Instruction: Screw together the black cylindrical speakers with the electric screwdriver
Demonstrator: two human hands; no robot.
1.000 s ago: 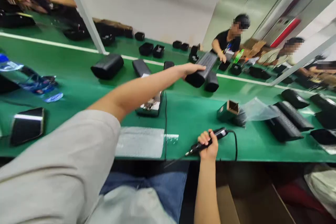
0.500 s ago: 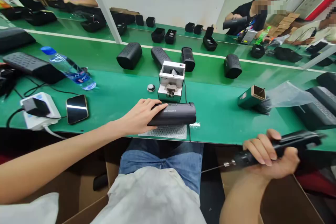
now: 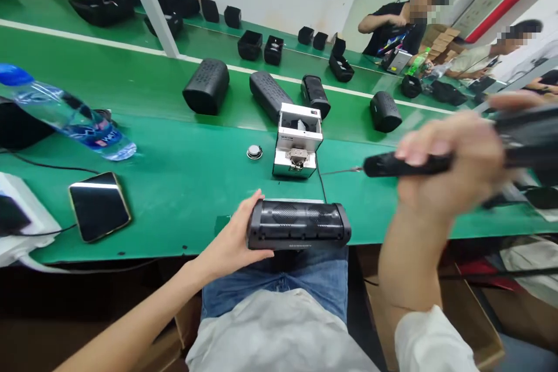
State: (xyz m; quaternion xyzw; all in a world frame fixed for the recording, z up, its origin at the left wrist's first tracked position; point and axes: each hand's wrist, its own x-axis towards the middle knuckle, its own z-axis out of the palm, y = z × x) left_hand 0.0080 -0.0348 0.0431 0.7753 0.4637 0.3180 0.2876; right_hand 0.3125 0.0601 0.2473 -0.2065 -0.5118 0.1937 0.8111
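Note:
My left hand (image 3: 242,229) grips the left end of a black speaker (image 3: 300,224) at the table's front edge, its grille side facing up. In my right hand (image 3: 453,157), blurred by motion, is a black electric screwdriver (image 3: 405,164); its thin bit points left over the table. Behind the speaker stands a white and silver box-shaped device (image 3: 297,139) with a metal piece at its front. A small round silver part (image 3: 254,152) lies to the left of that device.
At the left are a phone (image 3: 99,206), a water bottle (image 3: 74,116) and a white power strip (image 3: 21,215) with cables. Several black speaker housings (image 3: 207,86) stand on the green bench (image 3: 183,157). Other people (image 3: 396,23) work at the back right.
The speaker has been turned from its printed side to its grille side and sits nearer to me. My right hand has risen over the table with the screwdriver. The view has shifted.

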